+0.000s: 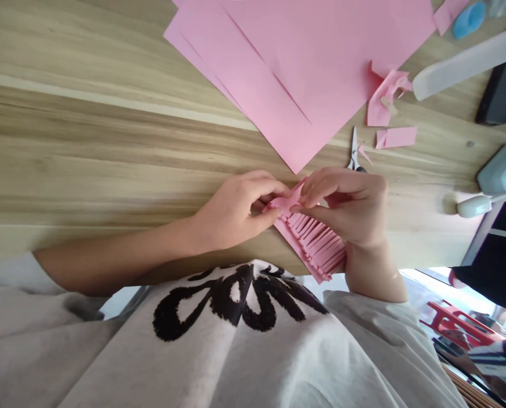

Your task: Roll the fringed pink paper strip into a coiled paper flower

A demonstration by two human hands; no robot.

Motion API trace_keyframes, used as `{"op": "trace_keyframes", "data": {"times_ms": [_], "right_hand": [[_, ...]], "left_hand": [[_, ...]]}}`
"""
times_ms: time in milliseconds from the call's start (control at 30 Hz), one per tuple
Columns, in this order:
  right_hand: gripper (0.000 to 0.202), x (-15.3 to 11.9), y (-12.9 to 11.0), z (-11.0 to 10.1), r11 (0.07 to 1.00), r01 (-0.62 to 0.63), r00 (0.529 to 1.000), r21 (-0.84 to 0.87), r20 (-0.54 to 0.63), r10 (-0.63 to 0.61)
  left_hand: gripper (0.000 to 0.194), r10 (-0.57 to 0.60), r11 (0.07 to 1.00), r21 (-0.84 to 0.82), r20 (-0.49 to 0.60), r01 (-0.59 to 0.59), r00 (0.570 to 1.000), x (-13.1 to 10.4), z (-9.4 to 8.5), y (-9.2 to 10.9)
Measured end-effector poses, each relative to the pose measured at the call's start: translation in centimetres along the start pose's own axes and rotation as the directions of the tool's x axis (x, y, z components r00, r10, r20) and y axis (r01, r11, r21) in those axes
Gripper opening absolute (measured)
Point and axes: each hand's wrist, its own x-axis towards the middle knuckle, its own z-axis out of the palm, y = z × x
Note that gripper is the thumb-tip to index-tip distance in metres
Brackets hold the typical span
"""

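Observation:
A strip of pink paper (300, 241), cut into a fringe of narrow slits along one side, lies slanted at the table's front edge. My left hand (238, 209) pinches its upper left end between thumb and fingers. Opposite it, my right hand (348, 204) is closed on the same end, thumb and fingertips together on the paper. Small curled bits run along the line where the slits begin. Part of the fringe is hidden beneath my right hand. Small scissors (354, 150) lie just beyond that hand, their handles partly covered by it.
Large pink sheets (295, 73) spread over the far middle of the wooden table (86, 147). To their right are crumpled pink scraps (382, 102), a small folded pink piece (396, 137), a whitish translucent strip (469, 62), a black object (501, 90) and a blue roll (469, 20). A red stool (460, 323) stands beyond the table.

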Motion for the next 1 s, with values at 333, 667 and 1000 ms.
{"op": "trace_keyframes", "data": {"times_ms": [333,667,1000], "right_hand": [[0.018,0.25,-0.17,0.01,0.999,-0.029,0.999,-0.014,0.013,0.03],[0.019,0.12,-0.01,-0.03,1.0,-0.017,1.0,0.005,0.001,0.017],[0.022,0.16,-0.2,0.02,1.0,-0.025,1.0,0.007,0.019,0.025]], "left_hand": [[0.02,0.0,1.0,0.03,0.0,0.0,1.0,-0.03,-0.07,-0.05],[0.022,0.017,1.0,0.018,-0.002,-0.017,1.0,0.0,-0.06,-0.16],[0.018,0.015,1.0,0.007,-0.005,-0.015,1.0,-0.07,0.01,-0.11]]}}
